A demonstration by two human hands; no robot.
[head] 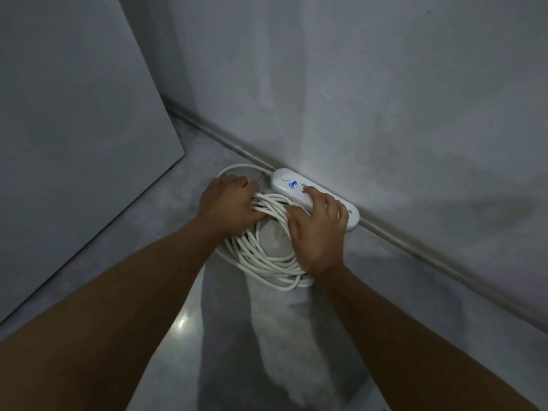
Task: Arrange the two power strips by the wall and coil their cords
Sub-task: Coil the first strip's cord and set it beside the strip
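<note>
A white power strip (pixel 289 182) lies on the floor against the wall's base, with blue writing and a round button at its left end. Its white cord (pixel 261 256) is looped in a coil on the floor in front of it. My left hand (pixel 228 203) grips the upper part of the coil, fingers closed around several strands. My right hand (pixel 318 226) rests on the strip's middle and on the coil's right side, index finger stretched onto the strip. Only one strip is in view.
A grey wall (pixel 385 99) rises behind the strip, with a skirting ridge (pixel 415 247) along its base. A large grey panel (pixel 74 129) leans at the left. The floor (pixel 207 336) is glossy grey.
</note>
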